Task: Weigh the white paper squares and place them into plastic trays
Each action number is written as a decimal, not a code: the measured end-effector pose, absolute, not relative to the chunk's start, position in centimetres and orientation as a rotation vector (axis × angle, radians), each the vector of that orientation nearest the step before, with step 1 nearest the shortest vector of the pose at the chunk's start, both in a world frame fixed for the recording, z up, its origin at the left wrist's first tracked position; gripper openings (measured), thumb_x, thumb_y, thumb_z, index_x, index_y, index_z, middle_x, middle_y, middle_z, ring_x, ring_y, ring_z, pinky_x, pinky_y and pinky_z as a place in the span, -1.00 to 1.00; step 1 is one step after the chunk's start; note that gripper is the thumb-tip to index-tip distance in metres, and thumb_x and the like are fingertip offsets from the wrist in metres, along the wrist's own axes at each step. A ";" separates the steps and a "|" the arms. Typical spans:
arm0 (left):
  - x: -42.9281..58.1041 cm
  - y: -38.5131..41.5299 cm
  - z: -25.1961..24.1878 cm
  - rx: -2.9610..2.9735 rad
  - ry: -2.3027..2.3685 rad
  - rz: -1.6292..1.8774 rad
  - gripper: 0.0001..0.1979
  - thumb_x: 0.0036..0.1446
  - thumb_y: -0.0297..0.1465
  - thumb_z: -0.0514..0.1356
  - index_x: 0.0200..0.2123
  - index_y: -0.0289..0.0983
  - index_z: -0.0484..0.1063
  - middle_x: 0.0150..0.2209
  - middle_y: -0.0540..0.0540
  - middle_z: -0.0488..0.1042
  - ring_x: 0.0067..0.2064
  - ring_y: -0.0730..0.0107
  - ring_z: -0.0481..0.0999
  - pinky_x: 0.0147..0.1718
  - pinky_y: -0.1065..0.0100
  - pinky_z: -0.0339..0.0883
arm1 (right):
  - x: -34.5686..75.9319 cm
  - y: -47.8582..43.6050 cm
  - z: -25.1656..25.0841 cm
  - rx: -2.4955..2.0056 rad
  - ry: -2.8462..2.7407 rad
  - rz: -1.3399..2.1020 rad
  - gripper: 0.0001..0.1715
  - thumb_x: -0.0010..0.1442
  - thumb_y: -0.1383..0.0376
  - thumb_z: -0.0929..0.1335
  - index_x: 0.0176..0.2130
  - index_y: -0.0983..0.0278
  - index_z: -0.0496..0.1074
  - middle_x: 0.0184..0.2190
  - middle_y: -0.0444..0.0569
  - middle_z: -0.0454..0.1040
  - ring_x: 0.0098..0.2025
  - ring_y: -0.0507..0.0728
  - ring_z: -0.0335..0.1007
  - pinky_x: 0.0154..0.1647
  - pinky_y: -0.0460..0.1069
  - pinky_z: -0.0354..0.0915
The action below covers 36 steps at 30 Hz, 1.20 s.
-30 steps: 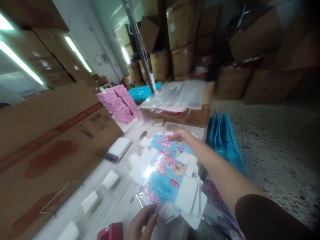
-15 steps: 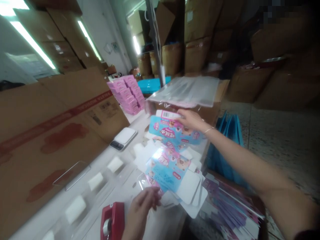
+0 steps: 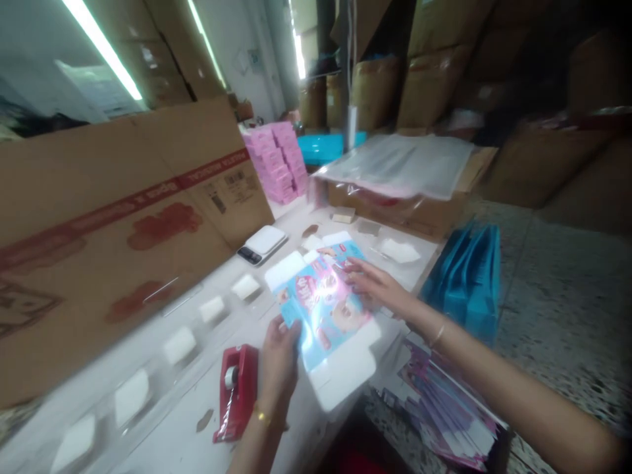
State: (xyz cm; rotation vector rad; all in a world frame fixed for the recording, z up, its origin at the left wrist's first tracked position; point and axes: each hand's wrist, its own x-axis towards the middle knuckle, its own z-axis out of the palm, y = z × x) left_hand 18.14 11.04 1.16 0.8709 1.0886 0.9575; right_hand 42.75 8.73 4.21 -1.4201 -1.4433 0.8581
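Left hand (image 3: 280, 352): fingers grasping the flat carton's (image 3: 326, 316) left edge. Right hand (image 3: 378, 289): fingers against its right side; grip cannot be told. Left of carton, on counter (image 3: 170, 408): red tape dispenser (image 3: 245, 385), white scale (image 3: 266, 240). Beyond: stacked pink boxes (image 3: 277, 164). Carton: blue-and-pink print, white flaps, glare.

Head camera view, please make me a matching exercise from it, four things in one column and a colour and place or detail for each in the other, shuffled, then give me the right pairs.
Things:
1. Tape dispenser
2. Scale
3. Stacked boxes
4. Flattened printed carton

Descriptions:
A. Pink, piled in columns
B. Blue and pink, between the left hand and the right hand
C. Red, beside the left hand
D. White, with a dark panel

Pairs: 1-C, 2-D, 3-A, 4-B
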 end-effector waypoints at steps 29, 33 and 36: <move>6.1 5.3 10.3 2.207 1.380 0.969 -0.77 0.03 -0.18 0.31 -0.35 -0.21 0.47 -0.31 -0.08 0.48 -0.26 0.21 0.42 -0.19 0.25 0.33 | 32.7 -0.5 11.1 -1.172 -2.392 0.607 -0.57 0.45 0.16 0.08 -0.02 0.30 0.39 -0.49 -0.03 0.53 -0.56 0.10 0.35 -0.56 0.01 0.03; 2.2 1.8 11.6 1.923 1.305 0.564 -0.65 -0.26 -0.17 0.46 -0.33 -0.16 0.60 -0.36 -0.11 0.56 -0.32 0.12 0.52 -0.31 0.27 0.45 | 31.1 -2.8 10.3 -1.185 -2.520 0.447 -0.58 0.45 0.17 0.10 -0.12 0.30 0.43 -0.54 -0.04 0.51 -0.58 0.08 0.33 -0.54 0.00 0.03; -0.7 -0.3 9.7 1.720 1.219 0.293 -0.63 -0.37 -0.22 0.48 -0.35 -0.08 0.64 -0.43 -0.03 0.58 -0.30 0.07 0.57 -0.31 0.23 0.52 | 29.3 -5.1 8.3 -1.086 -2.602 0.503 -0.61 0.44 0.19 0.13 -0.03 0.31 0.42 -0.47 0.00 0.55 -0.47 0.13 0.43 -0.47 -0.01 0.16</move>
